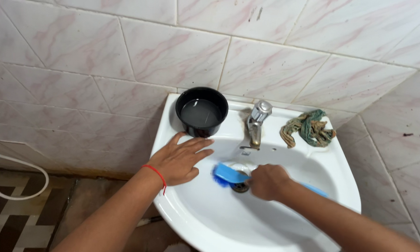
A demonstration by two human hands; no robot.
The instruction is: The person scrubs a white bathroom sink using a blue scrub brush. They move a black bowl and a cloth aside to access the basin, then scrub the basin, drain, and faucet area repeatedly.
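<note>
While the right hand (267,182) closes in a fist around the handle of a blue brush (229,174), the brush head sits down in the bowl of the white sink (205,219), right beside the drain (240,187). Spread flat with fingers apart, the left hand (179,160) presses on the sink's left rim and grips nothing. Just behind it stands a black bowl (201,112) holding water. Near the metal tap (256,122), a crumpled rag (308,128) lies on the back ledge.

On the sink (172,205) ledge we see a bowl (201,112) left of the tap (256,122) and a rag (308,128) to its right. In the basin, a brush (231,175) lies over the drain (240,187).
</note>
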